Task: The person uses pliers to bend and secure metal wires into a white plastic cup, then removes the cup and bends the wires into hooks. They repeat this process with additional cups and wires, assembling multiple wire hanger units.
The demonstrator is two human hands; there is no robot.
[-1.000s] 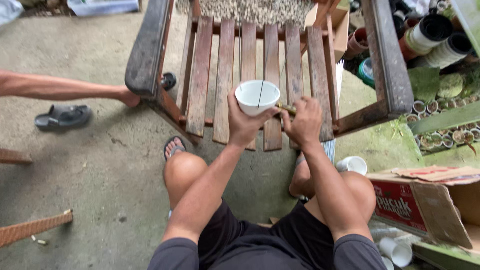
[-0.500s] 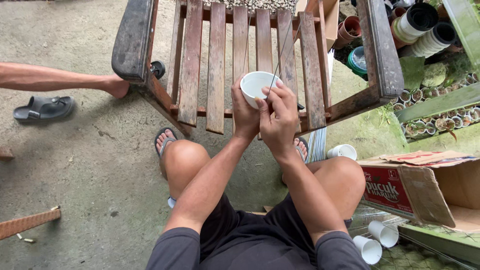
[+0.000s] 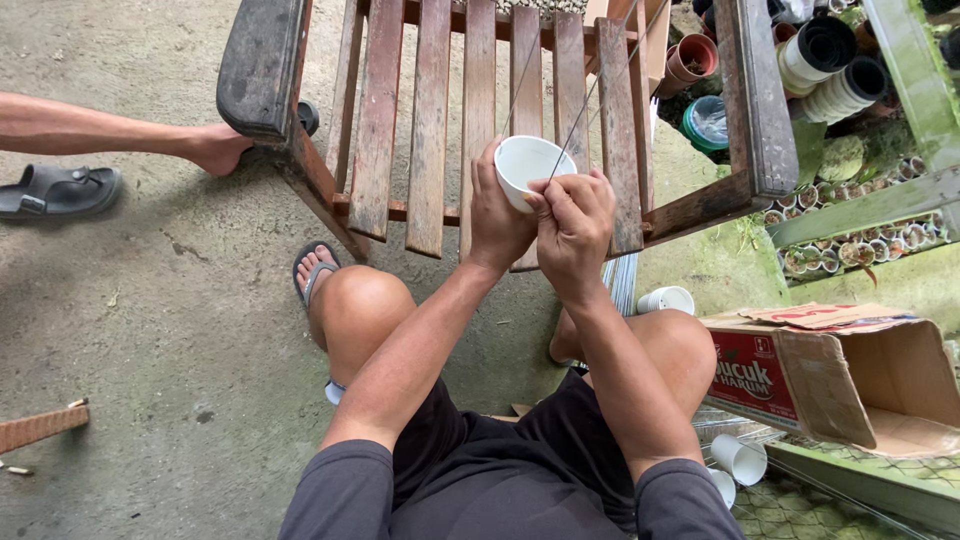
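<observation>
Currently left hand (image 3: 497,215) grips the white cup (image 3: 528,163); right hand (image 3: 572,222), just beside it, pinches a thin wire (image 3: 585,103) at the rim. Hold the cup steady, wire taut.

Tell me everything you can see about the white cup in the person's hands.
The white cup is small, plain and round, plastic by the look of it, with a thin rim and an empty white inside. It is tilted so its mouth faces up toward the camera, held above the slats of the wooden bench. The left hand wraps its side from below. The right hand pinches thin wires at its rim; the wires run up and away across the bench. How they are fixed to the cup cannot be told.
</observation>
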